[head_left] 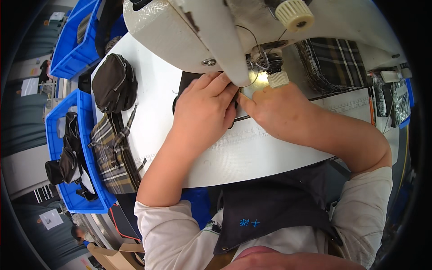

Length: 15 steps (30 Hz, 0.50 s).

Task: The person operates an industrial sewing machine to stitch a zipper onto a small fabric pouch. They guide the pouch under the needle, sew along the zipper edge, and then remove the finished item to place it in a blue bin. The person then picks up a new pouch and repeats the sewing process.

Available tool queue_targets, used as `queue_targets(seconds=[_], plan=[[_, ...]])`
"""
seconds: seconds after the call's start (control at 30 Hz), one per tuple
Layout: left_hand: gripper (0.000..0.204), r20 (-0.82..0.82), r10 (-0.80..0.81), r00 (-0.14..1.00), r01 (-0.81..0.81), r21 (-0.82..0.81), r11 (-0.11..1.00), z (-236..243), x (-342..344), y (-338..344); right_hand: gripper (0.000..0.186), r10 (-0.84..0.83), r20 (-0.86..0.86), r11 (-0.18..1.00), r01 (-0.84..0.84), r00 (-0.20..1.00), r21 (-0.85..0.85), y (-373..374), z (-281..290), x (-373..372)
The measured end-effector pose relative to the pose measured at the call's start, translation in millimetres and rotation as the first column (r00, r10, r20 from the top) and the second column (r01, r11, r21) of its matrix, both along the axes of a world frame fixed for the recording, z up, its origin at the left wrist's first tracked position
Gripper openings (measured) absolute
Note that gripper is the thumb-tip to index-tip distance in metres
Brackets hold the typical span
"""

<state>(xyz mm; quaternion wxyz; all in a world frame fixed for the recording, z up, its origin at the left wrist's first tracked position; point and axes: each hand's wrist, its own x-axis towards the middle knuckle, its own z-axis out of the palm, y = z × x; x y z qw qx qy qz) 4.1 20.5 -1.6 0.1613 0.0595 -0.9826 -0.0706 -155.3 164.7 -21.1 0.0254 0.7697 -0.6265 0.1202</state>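
A white sewing machine (pixel 180 38) fills the top, its lit needle area close above my hands. My left hand (pixel 204 105) presses its fingers together on a piece of dark fabric (pixel 185 82), which lies partly under the machine head. Just across from it, my right hand (pixel 281 110) is closed, its fingertips pinching the edge of the same fabric near the needle. The two hands almost touch at the fingertips. Most of the fabric is hidden beneath my hands and the machine head, so its shape cannot be made out.
Folded plaid fabric (pixel 337 63) lies at the right of the machine bed. On the white table's (pixel 225 166) left side sit a dark zipped pouch (pixel 114 83) and a plaid piece with straps (pixel 110 153). Blue bins (pixel 108 198) with dark pieces stand beyond the left edge.
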Motion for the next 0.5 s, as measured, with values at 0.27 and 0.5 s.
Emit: queue_targets(seconds=[0.27,0.5], plan=[[0.040,0.049,0.124,0.991,-0.126,0.041,0.991,-1,-3,21,0.016,0.023,0.013,0.999,-0.024,1.000,0.046,1,7,-13],[0.041,0.061,0.161,0.985,-0.164,0.054,0.985,-2,-5,22,0.013,0.011,0.010,1.000,-0.011,1.000,0.022,-1,6,-15]])
